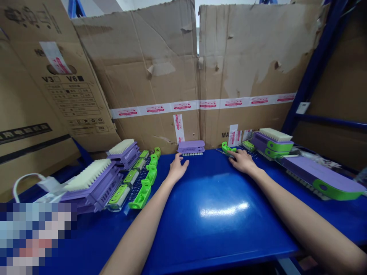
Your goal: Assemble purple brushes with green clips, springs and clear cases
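My left hand (178, 168) is over the blue table with its fingers spread and nothing in them. Its fingertips are close to the front left corner of a purple brush piece (191, 146) with pale bristles underneath; I cannot tell whether they touch. My right hand (243, 161) reaches forward on the other side with fingers stretched out. Its fingertips are at a bright green bracket (226, 146) and a thin dark tool (220, 151), whose kind I cannot make out. The hand partly covers both.
Purple brush pieces (91, 187) are stacked at left, beside green-and-grey blocks (131, 176) and green brackets (142, 195). More brushes (273, 142) sit at right, including a purple one with a green end (323, 175). Cardboard sheets (155, 76) wall the table's (223, 236) back.
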